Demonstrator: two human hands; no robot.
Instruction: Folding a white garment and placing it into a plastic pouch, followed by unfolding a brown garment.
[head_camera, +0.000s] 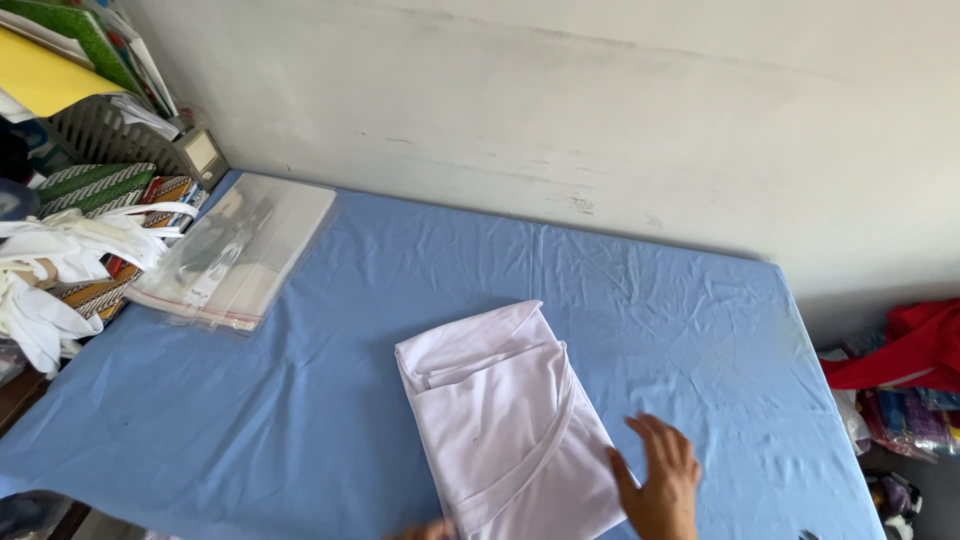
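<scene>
Nearest, right hand (662, 485) at the near edge of the table (300, 420): open, fingers spread and extended, palm down. Thumb side lies against the right border of the folded garment (505, 420); fingertips rest on or just above the blue sheet beside it. Nothing is gripped.

Left hand (430, 530): only a sliver shows at the bottom edge of the view, touching the garment's near border. Whether it is open or closed cannot be told.

Garment: white, smooth, thin fabric, folded into a rough rectangle set at a slant, near edge toward the hands, far corner pointing to the table's middle. A sewn band or seam runs in a curve down its right part; layered folds show at its far left corner. It lies flat on the sheet, near the middle of the near edge.

Table covering: blue cloth, matte, lightly creased all over.

Far left corner: stack of clear plastic bags (235, 250), glossy, flat, rectangular, with a red strip along the near edge.

Beyond the left edge: heap of white cloth (60, 260), patterned fabrics (100, 185), a grey slotted basket (95, 135) holding yellow and green sheets.

Beyond the right edge: red cloth (905, 350).

Behind: off-white wall (560, 110), scuffed.
</scene>
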